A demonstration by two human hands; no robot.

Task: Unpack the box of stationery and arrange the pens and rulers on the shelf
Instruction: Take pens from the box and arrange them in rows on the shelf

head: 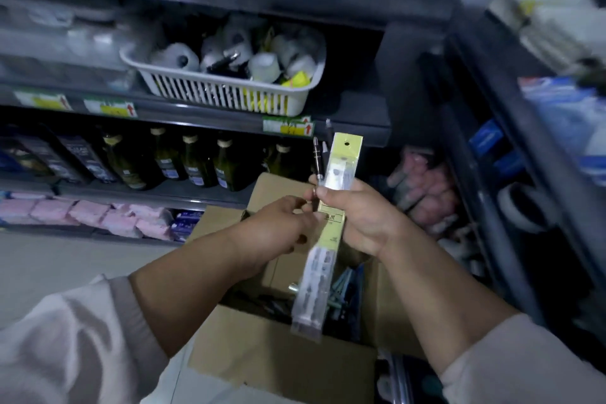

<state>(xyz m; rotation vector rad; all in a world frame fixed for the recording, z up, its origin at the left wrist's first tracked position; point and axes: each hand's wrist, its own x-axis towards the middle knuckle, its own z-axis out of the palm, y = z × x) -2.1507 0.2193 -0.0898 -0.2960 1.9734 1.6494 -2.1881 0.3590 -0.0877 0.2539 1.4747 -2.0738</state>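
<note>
Right hand clamps the packaged ruler and pens together. Left hand apparently pinches the pens. The pack looks light and stiff with slippery film, so it should be gripped mid-length.

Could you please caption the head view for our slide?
Above the open cardboard box, the right hand holds a packaged ruler and pens; the left hand touches them.
</note>
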